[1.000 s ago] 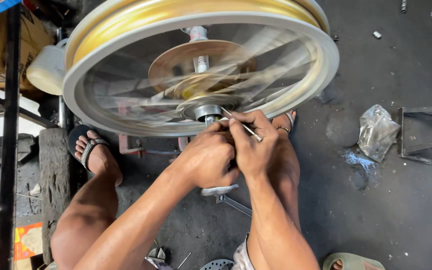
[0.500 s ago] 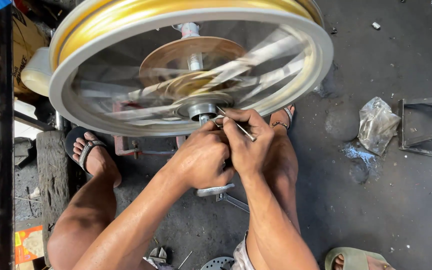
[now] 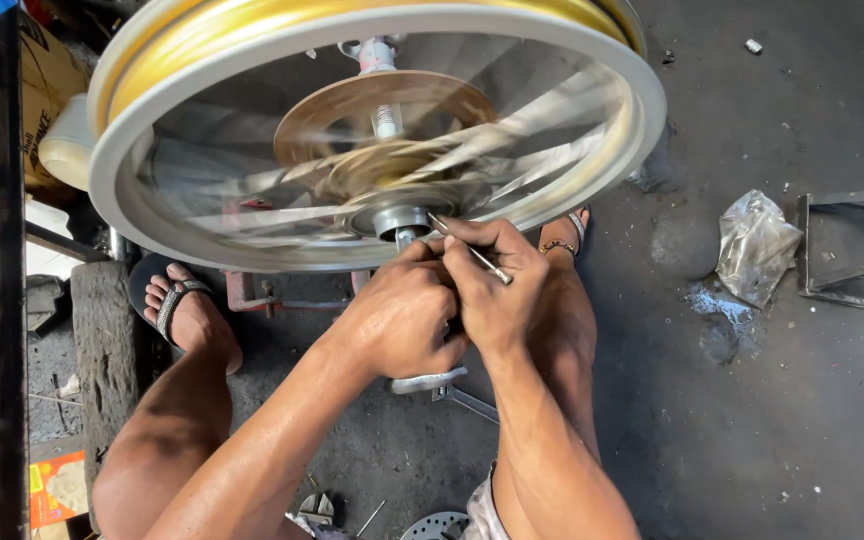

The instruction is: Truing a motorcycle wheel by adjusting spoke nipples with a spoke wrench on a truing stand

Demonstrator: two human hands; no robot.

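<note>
Spinning on, the gold-rimmed wheel (image 3: 372, 130) blurs above our feet while our right hand (image 3: 507, 290) pinches a thin metal rod (image 3: 469, 250) at its hub, left hand (image 3: 402, 320) fisted beside, so steadiness matters.

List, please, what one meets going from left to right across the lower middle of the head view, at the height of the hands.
Black upright bar → sandalled foot → left hand → right hand → crumpled plastic bag → metal frame.
</note>
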